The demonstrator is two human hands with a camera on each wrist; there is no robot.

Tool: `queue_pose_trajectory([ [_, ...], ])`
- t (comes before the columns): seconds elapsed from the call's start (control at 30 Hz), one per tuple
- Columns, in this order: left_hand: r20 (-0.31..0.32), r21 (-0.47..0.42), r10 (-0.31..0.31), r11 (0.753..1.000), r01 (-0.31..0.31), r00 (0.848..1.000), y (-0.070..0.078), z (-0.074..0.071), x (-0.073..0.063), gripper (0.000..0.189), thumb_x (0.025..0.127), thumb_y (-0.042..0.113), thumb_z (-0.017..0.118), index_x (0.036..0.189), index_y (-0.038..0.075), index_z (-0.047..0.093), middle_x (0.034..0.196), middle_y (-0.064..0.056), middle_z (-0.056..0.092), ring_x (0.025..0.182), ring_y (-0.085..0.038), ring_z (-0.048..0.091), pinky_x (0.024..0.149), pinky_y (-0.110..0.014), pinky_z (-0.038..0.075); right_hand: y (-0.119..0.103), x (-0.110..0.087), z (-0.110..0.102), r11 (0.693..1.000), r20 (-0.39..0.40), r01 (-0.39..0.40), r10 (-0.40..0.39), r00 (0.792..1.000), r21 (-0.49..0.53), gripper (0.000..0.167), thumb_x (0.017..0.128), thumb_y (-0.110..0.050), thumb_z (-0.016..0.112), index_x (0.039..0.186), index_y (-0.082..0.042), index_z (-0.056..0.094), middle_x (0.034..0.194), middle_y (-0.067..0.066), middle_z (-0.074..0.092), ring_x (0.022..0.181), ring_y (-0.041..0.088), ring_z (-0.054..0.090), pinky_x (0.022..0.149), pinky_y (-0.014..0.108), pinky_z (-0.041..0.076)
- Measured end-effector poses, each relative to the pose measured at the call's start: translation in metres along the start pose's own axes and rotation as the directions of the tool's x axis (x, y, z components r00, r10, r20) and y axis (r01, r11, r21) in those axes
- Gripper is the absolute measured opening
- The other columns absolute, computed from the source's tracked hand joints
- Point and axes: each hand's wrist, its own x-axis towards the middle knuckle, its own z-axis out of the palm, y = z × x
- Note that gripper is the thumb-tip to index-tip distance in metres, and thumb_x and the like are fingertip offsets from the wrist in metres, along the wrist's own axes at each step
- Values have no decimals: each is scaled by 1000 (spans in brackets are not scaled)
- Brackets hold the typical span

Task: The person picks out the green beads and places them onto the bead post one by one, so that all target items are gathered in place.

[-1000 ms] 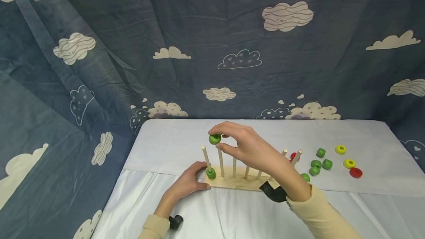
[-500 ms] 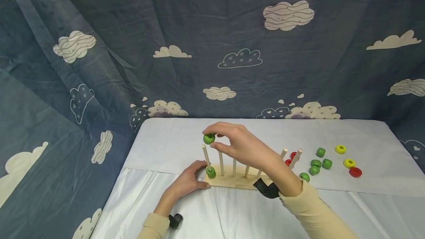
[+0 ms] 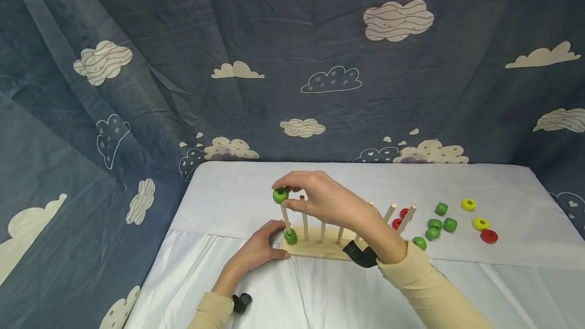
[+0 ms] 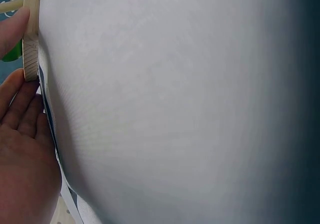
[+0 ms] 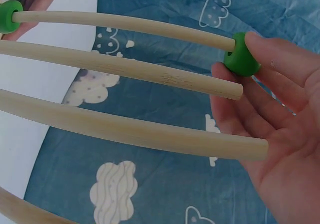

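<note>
In the head view my right hand (image 3: 322, 194) pinches a green wooden bead (image 3: 281, 196) between thumb and fingers. The bead sits at the top of the leftmost peg (image 3: 285, 217); in the right wrist view the peg's tip meets the hole of the pinched bead (image 5: 242, 54). Lower on that same peg, green beads (image 3: 290, 236) rest at the base. My left hand (image 3: 258, 248) holds the left end of the wooden peg board (image 3: 315, 250), thumb at the front edge and fingers behind. The left wrist view shows the board's end (image 4: 31, 58) between thumb and fingers.
More upright pegs (image 3: 305, 225) stand in a row along the board, partly behind my right forearm. To the right on the white cloth (image 3: 525, 207) lie several green beads (image 3: 432, 233), two yellow beads (image 3: 480, 224) and a red bead (image 3: 489, 236). Other red beads (image 3: 397, 224) lie behind the rightmost peg.
My right hand has moved left with the green bead, from above the second peg to the top of the leftmost peg, then slightly down. The left hand stays at the board's end.
</note>
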Motion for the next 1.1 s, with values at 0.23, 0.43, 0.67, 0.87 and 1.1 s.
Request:
queue_pose_trajectory([
  [0.23,1,-11,3,1000,-3,1000,0,1,0,70,77,28,82,140,21,52,137,9,51,136,-18,40,113,-47,31,0,2,0,1000,54,-18,18,998,0,32,88,-10,75,119,-11,68,104,-9,66,98,9,62,86,29,53],
  [0.43,5,-16,-2,1000,2,1000,1,1,-1,70,77,28,82,140,21,52,137,9,51,136,-18,39,113,-46,30,2,4,3,999,74,-50,51,996,-10,30,87,-11,76,116,-11,69,102,-9,66,96,10,62,84,27,53],
  [0.67,4,-12,-3,1000,3,1000,1,1,-1,70,77,29,82,140,21,52,137,9,51,137,-18,39,113,-46,30,2,5,4,997,82,-71,71,994,-8,31,85,-10,77,115,-11,69,101,-9,66,94,7,61,84,29,54],
  [0.87,1,-15,-2,1000,2,1000,0,1,0,70,76,29,82,140,21,53,137,9,51,136,-18,39,113,-46,30,3,4,3,997,81,-72,72,994,-5,31,86,-10,77,116,-11,69,103,-9,66,96,8,61,85,31,54],
  [1.1,-2,-12,-10,1000,10,1000,-1,1,2,70,76,28,83,139,18,53,136,7,52,136,-18,40,113,-46,30,3,-2,-2,998,28,-66,66,997,8,32,87,-10,76,118,-14,69,109,-9,66,99,6,60,86,29,52],
])
